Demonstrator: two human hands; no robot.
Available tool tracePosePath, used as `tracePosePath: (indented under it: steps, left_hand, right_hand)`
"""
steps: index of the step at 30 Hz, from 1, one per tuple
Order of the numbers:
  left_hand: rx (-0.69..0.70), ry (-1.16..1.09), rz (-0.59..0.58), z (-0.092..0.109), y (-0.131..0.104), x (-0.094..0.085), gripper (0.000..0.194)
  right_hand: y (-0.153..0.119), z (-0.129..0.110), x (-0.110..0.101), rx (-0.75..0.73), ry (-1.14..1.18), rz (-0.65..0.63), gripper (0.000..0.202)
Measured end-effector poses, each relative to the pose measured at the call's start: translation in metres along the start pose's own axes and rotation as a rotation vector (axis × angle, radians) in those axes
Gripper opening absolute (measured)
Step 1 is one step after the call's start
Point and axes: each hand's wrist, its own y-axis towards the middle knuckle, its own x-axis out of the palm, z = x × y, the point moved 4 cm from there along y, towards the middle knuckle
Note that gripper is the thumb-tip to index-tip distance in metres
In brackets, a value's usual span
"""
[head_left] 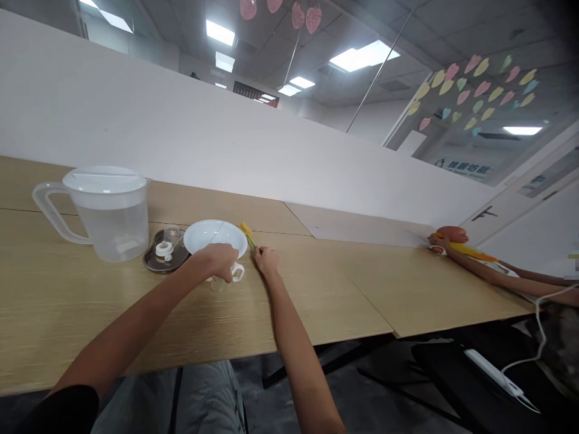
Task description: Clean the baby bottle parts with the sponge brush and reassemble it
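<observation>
My left hand [219,260] is closed at the front rim of a white bowl [203,232], over a small clear item with a white handle [237,272]. What its fingers grip is partly hidden beneath them. Just right of the bowl, my right hand [266,260] is closed around the green stem of a yellow-headed tool or flower [245,228], which rests beside the bowl's rim. To the left, a metal kidney-shaped tray [156,263] holds a white ring-like part [164,249] and a small clear rounded piece [172,234].
A large translucent lidded jug [116,226] stands on the wooden table [325,289] at the left. At the far right another person's hands hold a reddish object [452,234] and something yellow. A white power strip [493,374] lies on a black chair.
</observation>
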Motion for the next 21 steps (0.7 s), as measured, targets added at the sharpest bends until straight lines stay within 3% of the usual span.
tracePosePath:
  steps: [3, 6, 8, 11, 14, 16, 18, 21]
  left_hand:
    - [-0.001, -0.055, 0.009, -0.006, 0.002, 0.000, 0.057]
    - [0.003, -0.182, 0.101, -0.028, 0.003, -0.007, 0.070]
    - [-0.071, -0.241, 0.183, -0.055, 0.002, -0.013, 0.068]
    - [-0.269, -0.192, 0.207, -0.107, -0.001, -0.014, 0.046]
    - [-0.442, -0.105, 0.114, -0.156, -0.003, -0.001, 0.024]
    - [-0.478, -0.118, 0.111, -0.178, -0.003, 0.010, 0.020]
    - [-0.480, -0.147, 0.169, -0.192, -0.003, 0.021, 0.026]
    - [-0.388, -0.188, 0.274, -0.195, 0.002, 0.032, 0.035]
  right_hand:
    - [-0.001, -0.001, -0.001, -0.012, -0.007, -0.008, 0.044]
    - [-0.001, -0.002, -0.001, -0.037, -0.011, -0.015, 0.044]
    - [-0.002, -0.002, 0.000, -0.068, -0.019, -0.026, 0.042]
    - [-0.002, -0.004, 0.001, -0.102, -0.032, -0.047, 0.039]
    - [-0.003, -0.004, 0.002, -0.106, -0.035, -0.055, 0.036]
    - [-0.003, -0.005, 0.002, -0.106, -0.041, -0.060, 0.035]
    - [-0.003, -0.005, 0.002, -0.107, -0.050, -0.065, 0.035]
    - [-0.001, -0.005, 0.004, -0.111, -0.060, -0.065, 0.036]
